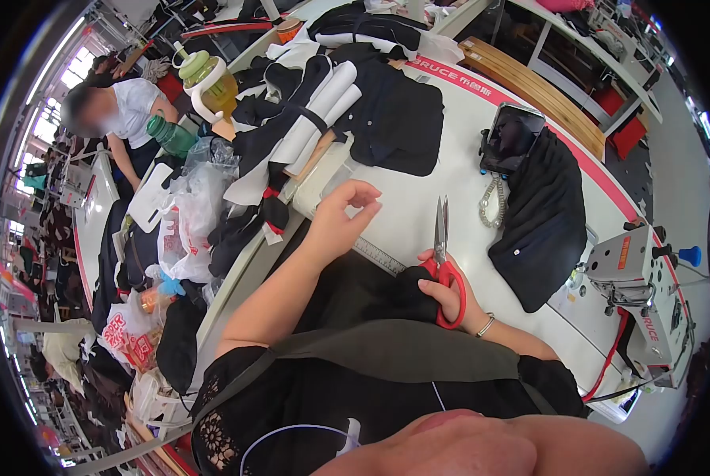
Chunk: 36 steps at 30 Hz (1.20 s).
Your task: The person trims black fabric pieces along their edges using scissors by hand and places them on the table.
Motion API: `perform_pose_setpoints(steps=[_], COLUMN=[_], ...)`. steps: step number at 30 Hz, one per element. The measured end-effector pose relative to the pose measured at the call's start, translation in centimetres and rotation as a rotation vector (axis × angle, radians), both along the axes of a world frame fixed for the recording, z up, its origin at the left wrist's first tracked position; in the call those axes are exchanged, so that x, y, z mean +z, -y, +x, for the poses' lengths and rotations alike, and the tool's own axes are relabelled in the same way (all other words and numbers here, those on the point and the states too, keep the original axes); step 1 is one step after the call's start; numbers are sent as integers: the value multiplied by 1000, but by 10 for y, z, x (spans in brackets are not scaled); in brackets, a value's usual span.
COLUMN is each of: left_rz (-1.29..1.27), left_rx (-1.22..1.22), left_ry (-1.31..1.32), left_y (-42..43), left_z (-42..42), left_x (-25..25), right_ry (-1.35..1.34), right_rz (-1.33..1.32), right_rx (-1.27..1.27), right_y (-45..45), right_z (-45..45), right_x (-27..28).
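Note:
Red-handled scissors (pixel 451 289) are in my right hand (pixel 454 297), their blades pointing away from me and slightly apart. Black cloth (pixel 394 295) lies across my lap and reaches up to the right hand's fingers. My left hand (pixel 347 216) is raised over the near edge of the white table (pixel 402 194), its thumb and forefinger curled close to each other; whether something thin is between them is too small to tell. A ruler scale (pixel 379 255) shows on the table edge between the hands. Beyond them lies a folded dark fabric piece (pixel 396 119).
A sewing machine (pixel 633 278) stands at the right, beside a dark fabric pile (pixel 545 222) and a phone on a stand (pixel 513 139). Rolled white and black fabric (pixel 311 119) lies at the left, near plastic bags (pixel 188 214) and a jug (pixel 208 83). Another person sits further left.

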State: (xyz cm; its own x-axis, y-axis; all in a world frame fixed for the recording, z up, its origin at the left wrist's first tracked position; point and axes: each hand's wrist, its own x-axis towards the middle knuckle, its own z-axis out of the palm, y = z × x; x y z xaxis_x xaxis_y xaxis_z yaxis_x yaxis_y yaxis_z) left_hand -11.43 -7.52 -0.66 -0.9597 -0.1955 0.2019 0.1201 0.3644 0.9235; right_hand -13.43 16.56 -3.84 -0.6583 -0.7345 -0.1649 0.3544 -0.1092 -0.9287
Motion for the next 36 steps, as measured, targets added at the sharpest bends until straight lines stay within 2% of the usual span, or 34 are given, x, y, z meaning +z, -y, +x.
perform_pose_setpoints(steps=[2,3,5,8,21,23,25,26,27,29,31,32,33,34,35,36], left_rz=[-262,-262,-534,-644,-742,-707,-335,-37,263,262,10,-401,-388,-598,-477,-527], left_rx=[44,44,70,151,193,222,228,161,97,309,336,254,105,-4,-30,-32], left_ry=[-69,-68,-262,-274,-253,-248,-207,-208,-210,-38,-50,-99,32,-232,8,68], left_y=[7,8,6,1,-7,-7,5,20,35,60,71,84,54,56,38,27], left_z=[-6,-10,-17,-24,-24,-25,-50,-71,-93,-123,-136,-147,-115,-110,-89,-71], left_x=[-23,-28,-37,-58,-68,-65,-58,-46,-18,53,67,34,39,-7,-23,-33], right_ry=[6,7,96,70,42,58,64,88,82,58,26,17,1,59,121,131], right_rz=[7,7,-30,-21,-21,10,-15,-31,-22,23,6,-12,-22,-48,-78,-91], right_rx=[13,13,22,26,-4,28,10,-6,15,-30,-28,-41,-40,-51,-65,-57], right_y=[0,0,-1,-1,-1,-2,0,0,1,0,0,-1,-3,-4,-3,-3], right_z=[-1,0,0,-1,-2,-3,-3,-1,-1,-2,-4,-5,-5,-6,-7,-8], right_x=[0,-1,-4,-3,-1,0,3,3,1,-5,-4,-3,-1,2,4,10])
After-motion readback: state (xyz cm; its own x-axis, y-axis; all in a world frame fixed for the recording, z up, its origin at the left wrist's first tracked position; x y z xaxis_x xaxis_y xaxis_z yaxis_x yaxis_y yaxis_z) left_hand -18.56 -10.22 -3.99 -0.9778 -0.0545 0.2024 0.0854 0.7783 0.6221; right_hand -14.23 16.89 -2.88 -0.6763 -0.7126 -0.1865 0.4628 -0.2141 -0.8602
